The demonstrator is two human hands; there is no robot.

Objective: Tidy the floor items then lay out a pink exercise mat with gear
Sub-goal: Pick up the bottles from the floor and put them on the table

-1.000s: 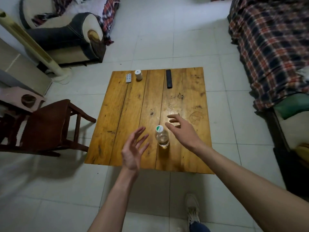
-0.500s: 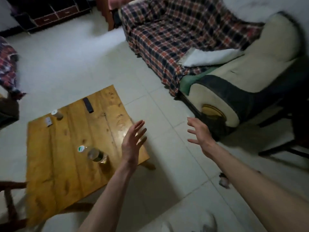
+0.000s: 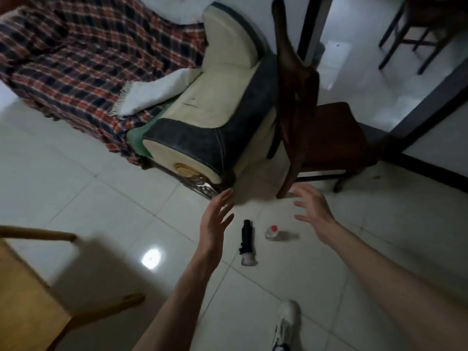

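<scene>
two empty hands, left (image 3: 214, 224) and right (image 3: 314, 211), spread above a blurred black item (image 3: 246, 240) and bottle (image 3: 273, 233).

Wooden table (image 3: 22, 295) cut off at left edge — shoe (image 3: 286, 325) at bottom.

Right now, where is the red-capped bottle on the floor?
The red-capped bottle lies on its side on the tiled floor, low of centre in the head view, just right of the folded black umbrella, between the open left hand and right hand.
</scene>
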